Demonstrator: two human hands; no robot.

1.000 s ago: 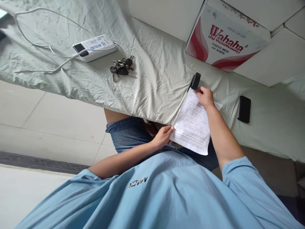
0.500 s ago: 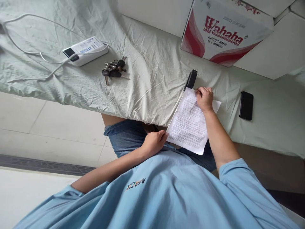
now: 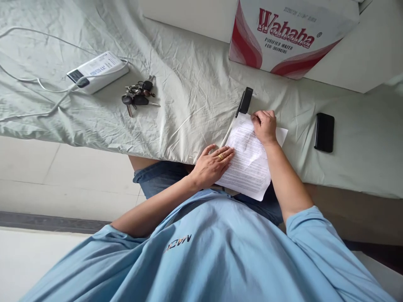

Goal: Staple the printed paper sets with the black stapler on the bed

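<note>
on the bed edge | left hand (image 3: 211, 165) flat on printed sheets (image 3: 248, 165) | right hand (image 3: 265, 126) pinching their top

The person wears a light blue short-sleeved shirt (image 3: 220, 251) with dark "MACK" lettering (image 3: 178, 243), blue denim shorts (image 3: 160, 180), and a gold ring (image 3: 221, 156) on the left hand (image 3: 211, 164).
</note>
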